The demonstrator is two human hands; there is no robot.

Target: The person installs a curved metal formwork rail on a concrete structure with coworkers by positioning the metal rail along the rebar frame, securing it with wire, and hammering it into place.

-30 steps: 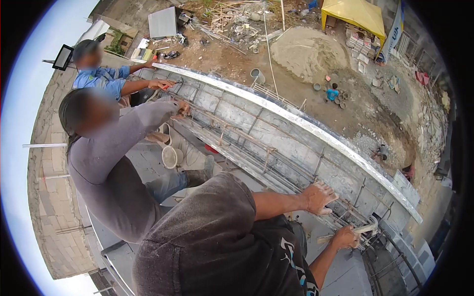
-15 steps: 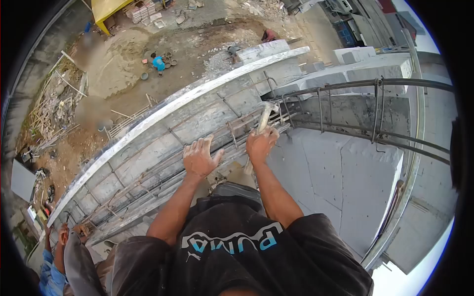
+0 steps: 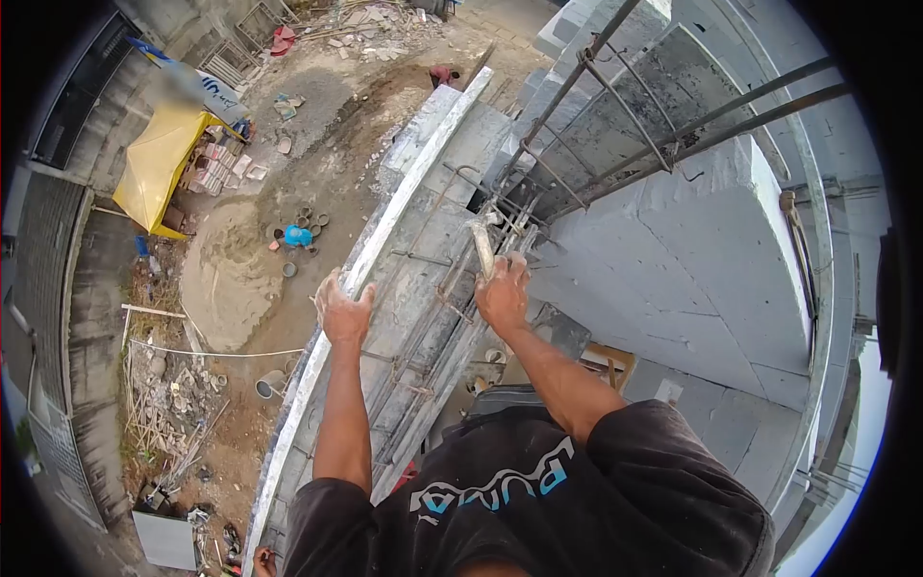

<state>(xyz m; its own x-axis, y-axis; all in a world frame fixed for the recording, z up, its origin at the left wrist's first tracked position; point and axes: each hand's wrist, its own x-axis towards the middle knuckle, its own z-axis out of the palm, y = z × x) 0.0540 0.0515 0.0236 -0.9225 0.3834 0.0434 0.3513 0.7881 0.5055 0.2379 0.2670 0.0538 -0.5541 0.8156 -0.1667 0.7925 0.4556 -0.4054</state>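
Note:
My right hand (image 3: 503,300) is closed around the handle of a hammer (image 3: 484,248), its head pointing away from me over the steel bars. That hand is above the inner side of a long trough-like form. My left hand (image 3: 344,313) grips the white top edge of the form's outer board (image 3: 418,178), thumb inside and fingers over the rim. Between the hands, thin steel rebar (image 3: 420,258) with cross ties runs along the trough. Grey dust covers the fingers of both hands.
A rebar cage (image 3: 625,106) juts out at upper right above a grey block wall (image 3: 663,250). Far below, beyond the outer board, lie a sand pile (image 3: 231,279), a yellow canopy (image 3: 159,159) and a person in blue (image 3: 298,236). Another person's hand (image 3: 264,561) shows at bottom left.
My left hand has moved outward from the trough onto the white board edge and closed over it. The right hand keeps hold of the hammer. The view has turned and shifted.

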